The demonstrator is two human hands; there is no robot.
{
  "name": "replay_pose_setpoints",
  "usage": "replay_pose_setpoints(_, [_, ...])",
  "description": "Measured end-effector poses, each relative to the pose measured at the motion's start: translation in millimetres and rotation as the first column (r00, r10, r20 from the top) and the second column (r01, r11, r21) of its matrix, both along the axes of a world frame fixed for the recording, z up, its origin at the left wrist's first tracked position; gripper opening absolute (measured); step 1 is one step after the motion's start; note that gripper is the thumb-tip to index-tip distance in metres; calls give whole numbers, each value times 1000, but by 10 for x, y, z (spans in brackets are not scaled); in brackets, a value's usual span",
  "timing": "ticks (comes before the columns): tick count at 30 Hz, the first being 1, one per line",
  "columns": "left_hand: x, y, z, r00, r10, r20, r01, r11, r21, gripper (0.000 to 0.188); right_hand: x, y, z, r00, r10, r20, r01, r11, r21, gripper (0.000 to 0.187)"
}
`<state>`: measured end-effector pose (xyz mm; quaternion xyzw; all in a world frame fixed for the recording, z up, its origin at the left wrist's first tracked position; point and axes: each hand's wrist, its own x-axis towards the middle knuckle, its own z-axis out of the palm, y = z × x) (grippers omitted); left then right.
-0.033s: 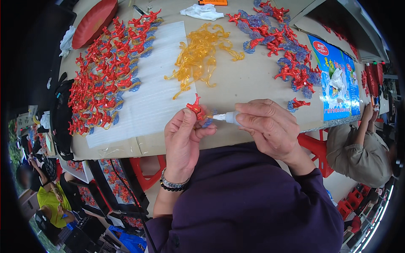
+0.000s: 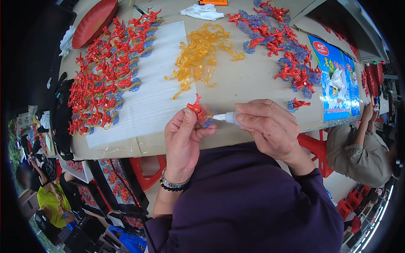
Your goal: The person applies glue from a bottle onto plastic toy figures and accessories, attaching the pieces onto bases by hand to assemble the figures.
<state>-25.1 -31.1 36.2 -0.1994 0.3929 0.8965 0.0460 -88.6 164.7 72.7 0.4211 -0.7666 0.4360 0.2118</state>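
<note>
My left hand pinches a small red plastic figurine between thumb and fingers, near the table's front edge. A bit of translucent blue plastic shows at the figurine's lower side, partly hidden by my fingers. In my right hand is a small white squeeze bottle, held sideways. Its narrow nozzle points left and meets or nearly meets the figurine; I cannot tell which. Beyond my hands lies a loose heap of translucent yellow curved strips.
At left, rows of red figurines with yellow and blue parts partly cover a white foam sheet. More red and blue figurines lie at right, beside a blue printed sheet. A red tray and white cloth sit farther back.
</note>
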Motion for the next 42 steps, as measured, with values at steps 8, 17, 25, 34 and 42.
replay_pose_setpoints(8, [-13, 10, -2, 1000, -29, -7, 28, 999, -20, 39, 8, 2, -6, 1000, 6, 27, -7, 998, 66, 25])
replay_pose_setpoints(17, [5, -33, 25, 1000, 10, 5, -10, 1000, 20, 38, -63, 146, 98, 928, -30, 372, 46, 998, -34, 32])
replay_pose_setpoints(25, [154, -171, 3, 999, 38, -5, -38, 999, 25, 36, -328, -78, -61, 378, 260, 889, 216, 909, -357, 30])
replay_pose_setpoints(34, [393, -318, 9, 997, 39, -70, -34, 997, 70, 39, -596, -628, -220, 975, 83, 208, -118, 980, 160, 26])
replay_pose_setpoints(42, [498, -360, 52, 999, 30, -44, -27, 998, 61, 54, -753, -937, -182, 995, 80, -55, -32, 809, 587, 6])
